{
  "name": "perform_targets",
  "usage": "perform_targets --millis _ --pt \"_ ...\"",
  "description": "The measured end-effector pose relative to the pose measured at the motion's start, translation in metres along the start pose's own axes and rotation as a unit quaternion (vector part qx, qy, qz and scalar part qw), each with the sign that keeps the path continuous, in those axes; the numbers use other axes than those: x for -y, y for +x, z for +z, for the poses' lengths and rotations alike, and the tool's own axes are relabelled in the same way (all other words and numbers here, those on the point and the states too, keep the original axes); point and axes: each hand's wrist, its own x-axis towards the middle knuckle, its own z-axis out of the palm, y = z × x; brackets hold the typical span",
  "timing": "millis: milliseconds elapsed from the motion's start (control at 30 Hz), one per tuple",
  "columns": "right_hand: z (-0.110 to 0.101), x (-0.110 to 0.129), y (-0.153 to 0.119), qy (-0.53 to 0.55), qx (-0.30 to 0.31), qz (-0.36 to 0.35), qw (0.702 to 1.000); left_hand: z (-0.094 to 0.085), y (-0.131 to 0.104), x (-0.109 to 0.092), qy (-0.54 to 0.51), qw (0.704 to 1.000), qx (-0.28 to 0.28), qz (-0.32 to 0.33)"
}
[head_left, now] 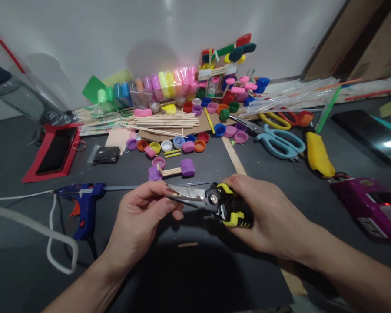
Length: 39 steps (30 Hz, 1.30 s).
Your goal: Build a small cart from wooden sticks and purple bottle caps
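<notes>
My right hand [263,211] is wrapped round the black and yellow handles of a pair of garden snips [195,194]. Their blades point left and stand slightly apart. Thumb and fingers of my left hand [146,208] are pinched at the blade tips, on what looks like a small wooden stick; most of it is hidden by the fingers. Below the blades a short cut piece of wooden stick [187,245] lies on the dark table. Just beyond my hands rests a small bundle of sticks [170,172] with a purple block [187,167] at its right end.
A blue glue gun [84,204] with white cables lies left. Coloured bottle caps [167,146], wooden skewers [169,121] and clay packets [169,82] fill the back. Blue scissors [280,141], a yellow cutter [318,154] and a purple device [365,208] lie right.
</notes>
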Motion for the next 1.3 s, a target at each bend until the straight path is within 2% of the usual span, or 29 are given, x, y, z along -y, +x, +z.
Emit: perform_targets --millis 267,567,767,1000,1200,1300 --pt "0.0008 -0.0004 0.0007 -0.013 -0.009 -0.002 1.000 0.0011 0.0013 0.0006 0.013 1.000 -0.021 0.019" --pt "0.0007 0.0002 -0.0003 -0.010 -0.006 -0.002 1.000 0.0014 0.0022 0.0009 0.006 0.999 0.000 0.044" --pt "0.0016 0.0005 0.0017 0.002 0.000 0.004 1.000 0.0024 0.0024 0.0004 0.030 0.997 -0.026 0.062" --pt "-0.0001 0.0020 0.0007 0.010 0.010 0.009 1.000 0.0027 0.0025 -0.0008 0.026 0.997 -0.034 0.062" --pt "0.0003 0.0029 -0.0006 0.017 0.018 0.016 1.000 0.0020 0.0018 0.0001 0.036 0.995 -0.034 0.086" --pt "0.0002 0.0038 -0.0006 0.020 0.025 0.025 0.999 0.0021 -0.0002 0.0003 0.040 0.996 -0.047 0.069"
